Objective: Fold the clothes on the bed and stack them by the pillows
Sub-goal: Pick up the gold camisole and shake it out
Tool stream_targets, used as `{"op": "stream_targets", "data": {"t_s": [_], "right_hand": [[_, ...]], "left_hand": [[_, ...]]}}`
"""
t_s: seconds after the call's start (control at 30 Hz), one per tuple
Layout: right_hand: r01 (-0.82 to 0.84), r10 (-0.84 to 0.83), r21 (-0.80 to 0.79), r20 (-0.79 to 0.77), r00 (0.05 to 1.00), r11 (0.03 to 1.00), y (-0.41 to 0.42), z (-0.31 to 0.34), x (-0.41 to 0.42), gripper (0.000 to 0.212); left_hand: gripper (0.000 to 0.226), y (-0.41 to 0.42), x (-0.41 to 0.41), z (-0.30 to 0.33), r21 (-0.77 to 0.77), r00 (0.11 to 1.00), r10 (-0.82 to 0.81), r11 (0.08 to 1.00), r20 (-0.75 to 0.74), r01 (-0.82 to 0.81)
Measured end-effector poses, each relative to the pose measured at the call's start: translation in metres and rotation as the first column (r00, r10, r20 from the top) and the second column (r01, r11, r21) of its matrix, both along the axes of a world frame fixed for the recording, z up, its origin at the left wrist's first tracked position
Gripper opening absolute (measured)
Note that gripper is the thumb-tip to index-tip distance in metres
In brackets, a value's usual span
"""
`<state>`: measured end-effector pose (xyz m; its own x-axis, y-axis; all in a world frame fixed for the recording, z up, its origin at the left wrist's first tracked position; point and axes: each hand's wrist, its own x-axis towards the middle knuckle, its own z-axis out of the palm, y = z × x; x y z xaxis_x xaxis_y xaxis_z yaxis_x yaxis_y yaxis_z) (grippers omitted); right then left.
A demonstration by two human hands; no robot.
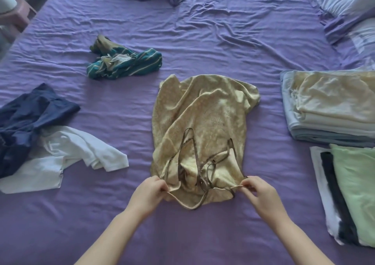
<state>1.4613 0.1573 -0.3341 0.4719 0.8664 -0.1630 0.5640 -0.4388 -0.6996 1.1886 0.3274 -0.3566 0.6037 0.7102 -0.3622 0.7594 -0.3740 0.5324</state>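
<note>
Item: I see my left hand (151, 189) and right hand (258, 191) each pinching a top corner of the gold satin strappy camisole (203, 126), centred on the purple bedsheet (203, 41), its long axis running straight away from me, both hands equally near.

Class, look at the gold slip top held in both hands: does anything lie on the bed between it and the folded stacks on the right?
Nothing visible does. The gold slip top is pinched at its near edge by the left hand and the right hand. Only bare purple sheet separates it from the folded stacks.
</note>
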Motion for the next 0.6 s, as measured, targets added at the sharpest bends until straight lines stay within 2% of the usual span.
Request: {"op": "stream_targets", "data": {"t_s": [0.1,0.23,0.3,0.4,0.5,0.6], "right_hand": [[0.011,-0.011,0.023,0.027,1.000,1.000,-0.001,0.027,0.003,0.011],[0.020,-0.023,0.098,0.032,0.999,0.995,0.001,0.083,0.012,0.013],[-0.012,0.008,0.110,0.031,0.999,0.994,-0.001,0.111,0.017,0.016],[-0.136,0.138,0.054,-0.019,0.990,0.989,-0.010,0.145,0.014,0.032],[-0.172,0.173,0.013,-0.102,0.980,0.985,-0.025,0.164,0.000,0.040],[-0.203,0.196,-0.030,-0.159,0.968,0.979,-0.044,0.166,-0.018,0.042]], "left_hand": [[0.014,0.010,0.005,0.045,-0.056,0.960,0.133,0.991,0.247,-0.123],[0.025,0.032,0.007,0.117,-0.077,0.912,0.148,0.989,0.382,-0.128],[0.028,0.037,0.004,0.145,-0.097,0.916,0.121,0.991,0.382,-0.090],[0.027,0.033,-0.005,0.170,-0.211,0.945,0.073,0.977,0.320,-0.004],[0.022,0.019,-0.019,0.180,-0.339,0.965,0.011,0.937,0.260,0.080],[0.019,0.001,-0.034,0.177,-0.376,0.966,-0.071,0.912,0.247,0.163]]}}
